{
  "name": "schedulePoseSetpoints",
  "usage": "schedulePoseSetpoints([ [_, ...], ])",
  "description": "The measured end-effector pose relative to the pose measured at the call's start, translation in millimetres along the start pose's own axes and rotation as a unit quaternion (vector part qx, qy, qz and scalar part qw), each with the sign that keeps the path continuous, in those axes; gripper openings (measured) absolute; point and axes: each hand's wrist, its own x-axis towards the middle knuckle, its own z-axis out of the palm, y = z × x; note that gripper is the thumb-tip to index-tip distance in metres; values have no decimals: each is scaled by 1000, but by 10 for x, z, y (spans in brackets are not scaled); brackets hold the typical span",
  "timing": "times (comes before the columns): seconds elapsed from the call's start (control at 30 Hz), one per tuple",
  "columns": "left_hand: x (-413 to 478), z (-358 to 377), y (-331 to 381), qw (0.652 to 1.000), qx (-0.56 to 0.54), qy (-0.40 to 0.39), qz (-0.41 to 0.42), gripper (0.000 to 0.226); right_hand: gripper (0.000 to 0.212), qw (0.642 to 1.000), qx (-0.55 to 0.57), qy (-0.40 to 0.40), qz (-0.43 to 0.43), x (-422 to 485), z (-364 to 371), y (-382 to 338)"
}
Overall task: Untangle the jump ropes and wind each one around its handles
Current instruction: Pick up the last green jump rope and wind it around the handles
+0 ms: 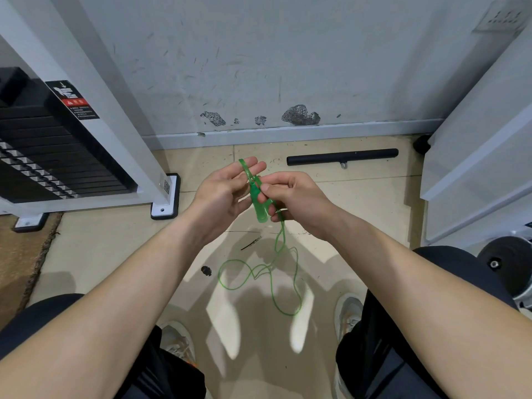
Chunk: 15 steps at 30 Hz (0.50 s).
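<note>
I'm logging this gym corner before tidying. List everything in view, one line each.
jump rope handles: apparently two, green, held together between the hands
rope cord: one, green, hanging in loose loops towards the floor
bar: one, black, on the floor by the wall
weight stack: one, black, in the white frame at left
mat: one, brown, on the floor at left
shoes: two, light, bottom of view
left hand: one, cord looped over its straight fingers
right hand: one, fingers pinching the handles
</note>
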Motion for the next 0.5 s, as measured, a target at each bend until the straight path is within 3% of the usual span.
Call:
schedulePoseSetpoints([
  [0.1,6,-27,13,1000,-24,-3,-5,37,21,1000,-3,-1,2,1,9,-7],
  [0.23,19,-70,-6,999,31,-4,25,35,22,1000,0,-7,-1,-12,19,-18],
  [0.5,37,-52,-164,978,138,94,127,31,22,999,13,-37,-12,-54,57,-42],
])
